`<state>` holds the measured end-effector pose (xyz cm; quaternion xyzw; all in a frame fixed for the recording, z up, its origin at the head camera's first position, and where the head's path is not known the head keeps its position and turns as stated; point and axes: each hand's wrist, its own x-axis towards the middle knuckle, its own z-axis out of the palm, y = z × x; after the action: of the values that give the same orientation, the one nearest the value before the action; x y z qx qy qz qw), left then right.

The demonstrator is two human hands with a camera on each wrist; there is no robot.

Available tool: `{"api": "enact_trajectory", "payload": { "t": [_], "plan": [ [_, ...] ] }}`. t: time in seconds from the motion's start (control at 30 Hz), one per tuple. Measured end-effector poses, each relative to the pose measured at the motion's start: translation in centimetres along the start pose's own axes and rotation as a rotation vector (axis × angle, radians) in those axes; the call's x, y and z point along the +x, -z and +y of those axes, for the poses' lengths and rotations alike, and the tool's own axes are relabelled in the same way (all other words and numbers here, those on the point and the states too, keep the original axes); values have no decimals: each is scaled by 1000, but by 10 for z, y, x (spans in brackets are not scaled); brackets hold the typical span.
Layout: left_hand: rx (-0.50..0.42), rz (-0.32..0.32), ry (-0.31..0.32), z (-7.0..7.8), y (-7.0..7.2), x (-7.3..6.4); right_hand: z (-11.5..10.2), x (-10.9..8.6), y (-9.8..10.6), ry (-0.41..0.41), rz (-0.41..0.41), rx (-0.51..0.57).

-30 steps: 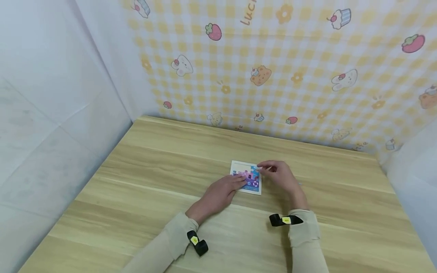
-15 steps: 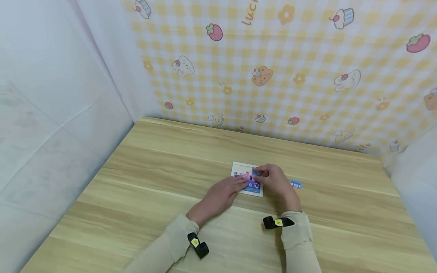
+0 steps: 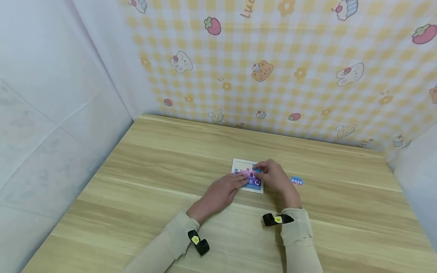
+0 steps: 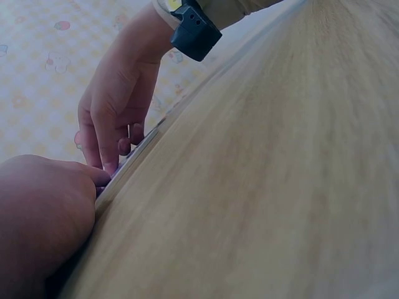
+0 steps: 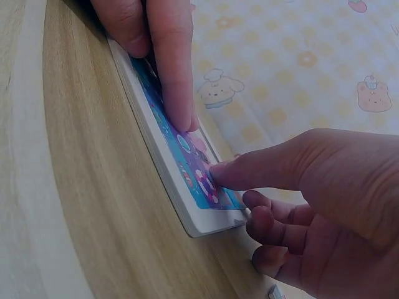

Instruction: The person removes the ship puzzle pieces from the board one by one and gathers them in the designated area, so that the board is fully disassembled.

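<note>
A small jigsaw puzzle in a white frame point(image 3: 241, 161) lies flat on the table, its blue, pink and purple picture part-filled, with a pale patch at the upper left. My left hand point(image 3: 222, 190) rests on the picture from the left, fingers extended and pressing it. From the right, my right hand point(image 3: 277, 180) has its thumb and index finger bent over a blue puzzle piece point(image 3: 254, 166) at the upper right, mostly hidden under them. In the right wrist view the right thumb point(image 5: 240, 173) touches the picture near the frame's edge. A loose blue-and-purple puzzle piece point(image 3: 297, 181) lies right of that hand.
The wood-grain table point(image 3: 164, 163) extends on all sides of the puzzle. Behind it hangs a yellow checked cloth point(image 3: 225, 68) with cartoon prints. A white sheet point(image 3: 58, 113) covers the left side. Black cameras point(image 3: 278, 219) are strapped to both wrists.
My right hand has moved slightly left over the puzzle, its fingertips shifting inward from the frame's right edge. The loose piece beside the wrist has come into view. My left hand stays in place.
</note>
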<state>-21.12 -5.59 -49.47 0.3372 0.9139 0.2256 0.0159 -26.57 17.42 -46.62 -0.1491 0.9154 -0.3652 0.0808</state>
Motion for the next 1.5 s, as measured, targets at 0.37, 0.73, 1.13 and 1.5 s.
{"api": "enact_trajectory", "payload": {
  "t": [0.37,0.73,1.13,1.5],
  "plan": [
    [13,5,5,0,-1,1,-2,1,0,9,42,10],
    [13,7,3,0,-3,1,-3,-1,-1,9,69,-8],
    [21,6,2,-1,-1,2,-1,1,0,-33,90,23],
    [10,-5,14,-2,-2,2,6,0,2,-16,95,68]
  ]
}}
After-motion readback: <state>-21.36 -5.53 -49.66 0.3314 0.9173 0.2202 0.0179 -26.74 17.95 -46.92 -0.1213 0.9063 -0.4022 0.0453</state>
